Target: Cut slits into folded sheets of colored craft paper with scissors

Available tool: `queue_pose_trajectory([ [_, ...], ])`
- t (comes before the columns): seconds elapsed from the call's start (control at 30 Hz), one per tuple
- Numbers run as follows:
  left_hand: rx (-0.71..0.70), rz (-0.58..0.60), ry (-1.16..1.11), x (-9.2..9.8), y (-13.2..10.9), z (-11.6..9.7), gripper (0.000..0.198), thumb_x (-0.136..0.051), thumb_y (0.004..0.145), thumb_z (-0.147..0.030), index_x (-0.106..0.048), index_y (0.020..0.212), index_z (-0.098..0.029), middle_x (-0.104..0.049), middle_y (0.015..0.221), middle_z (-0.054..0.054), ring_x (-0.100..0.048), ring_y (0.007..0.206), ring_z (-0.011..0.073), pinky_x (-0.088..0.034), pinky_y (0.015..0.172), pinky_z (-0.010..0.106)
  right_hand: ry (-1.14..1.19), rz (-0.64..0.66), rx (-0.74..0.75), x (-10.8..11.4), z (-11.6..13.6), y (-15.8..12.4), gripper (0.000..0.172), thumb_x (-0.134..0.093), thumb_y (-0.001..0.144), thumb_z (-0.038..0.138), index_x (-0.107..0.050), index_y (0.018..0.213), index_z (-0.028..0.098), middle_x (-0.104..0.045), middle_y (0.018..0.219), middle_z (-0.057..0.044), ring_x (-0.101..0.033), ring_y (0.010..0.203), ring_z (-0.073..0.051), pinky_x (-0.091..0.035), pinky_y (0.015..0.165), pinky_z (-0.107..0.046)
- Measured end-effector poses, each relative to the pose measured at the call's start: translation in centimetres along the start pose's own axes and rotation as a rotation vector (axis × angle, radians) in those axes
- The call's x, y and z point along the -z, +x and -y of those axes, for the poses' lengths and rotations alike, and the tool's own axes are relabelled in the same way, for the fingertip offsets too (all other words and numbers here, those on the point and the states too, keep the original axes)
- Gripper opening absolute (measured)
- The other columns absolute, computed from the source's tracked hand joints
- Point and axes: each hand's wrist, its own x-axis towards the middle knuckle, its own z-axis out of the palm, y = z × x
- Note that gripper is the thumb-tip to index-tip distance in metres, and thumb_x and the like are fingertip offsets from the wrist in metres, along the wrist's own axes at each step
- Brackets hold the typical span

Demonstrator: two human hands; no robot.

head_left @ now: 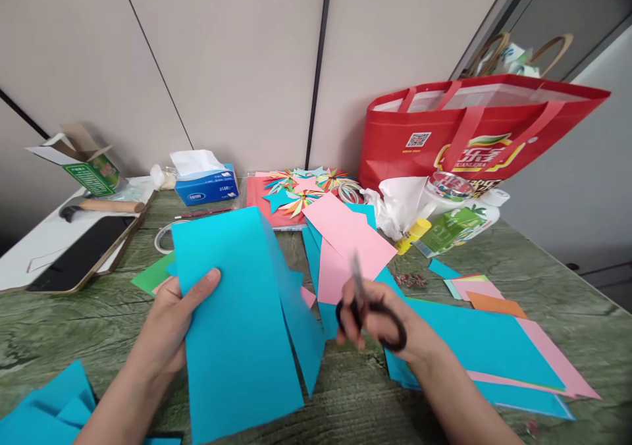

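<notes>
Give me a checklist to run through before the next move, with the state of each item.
1. Left hand grips the blue sheet: ok, thumb on its face.
2. Right hand holds the scissors: ok.
3. Scissors apart from the blue sheet: ok.
4. Blades shut: cannot tell, blurred.
5. Table free of loose paper: not ok, pink sheets lie beyond the scissors, among others.

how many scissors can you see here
1: the black-handled scissors, held in the right hand, to the right of the blue sheet in the left hand. Others could be hidden, for instance inside the red bag.
</notes>
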Motion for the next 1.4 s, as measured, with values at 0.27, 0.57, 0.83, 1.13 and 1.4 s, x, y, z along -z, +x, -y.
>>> queue_pose_trajectory([
  [0.27, 0.130, 0.380, -0.074, 0.1, -0.9, 1.8, 0.026, -0.071, 0.061, -0.024, -0.069, 0.087, -0.021, -0.073, 0.087, 0.007, -0.066, 0.079, 0.0343, -0.055, 0.067, 0.048, 0.001, -0.457, 0.112, -0.7, -1.8, 1.5, 0.029, -0.065, 0.071, 0.035, -0.053, 0.091, 0.019, -0.063, 0.078, -0.002, -0.059, 0.069, -0.014, -0.047, 0.068, -0.029],
  [0.57, 0.115, 0.304, 0.114, -0.1, 0.3, 0.8, 0.021, -0.069, 0.065, -0.024, -0.068, 0.085, -0.019, -0.074, 0.081, 0.007, -0.068, 0.071, 0.0273, -0.055, 0.065, 0.041, -0.265, -0.677, 0.197, 0.4, -1.3, 1.4, 0.035, -0.076, 0.056, 0.029, -0.055, 0.083, 0.020, -0.046, 0.057, 0.008, -0.037, 0.045, -0.006, -0.028, 0.041, -0.017],
  [0.83, 0.085, 0.320, 0.099, -0.2, 0.4, 1.3, 0.025, -0.066, 0.068, -0.026, -0.066, 0.092, -0.021, -0.073, 0.089, 0.005, -0.067, 0.079, 0.0268, -0.053, 0.070, 0.041, -0.500, -0.759, 0.274, 0.9, -0.6, 1.2, 0.035, -0.074, 0.057, 0.031, -0.056, 0.085, 0.019, -0.052, 0.059, 0.005, -0.046, 0.048, -0.009, -0.033, 0.042, -0.020],
  [1.13, -0.094, 0.132, 0.261, 0.2, 0.9, 1.6, 0.023, -0.068, 0.065, -0.033, -0.065, 0.082, -0.018, -0.073, 0.084, 0.005, -0.066, 0.074, 0.0269, -0.054, 0.065, 0.039, -0.398, -0.575, 0.382, -1.3, 0.3, -0.1, 0.026, -0.060, 0.075, 0.037, -0.051, 0.095, 0.021, -0.061, 0.064, 0.001, -0.056, 0.050, -0.012, -0.044, 0.050, -0.024],
  [1.4, -0.155, -0.031, 0.208, -0.3, 0.3, 0.8, 0.031, -0.074, 0.056, -0.036, -0.064, 0.078, -0.017, -0.073, 0.078, 0.005, -0.065, 0.066, 0.0259, -0.055, 0.054, 0.035, -0.176, 0.125, -0.127, -2.6, -2.2, 0.1, 0.041, -0.057, 0.075, 0.046, -0.048, 0.102, 0.016, -0.060, 0.077, -0.004, -0.057, 0.069, -0.014, -0.043, 0.066, -0.028],
])
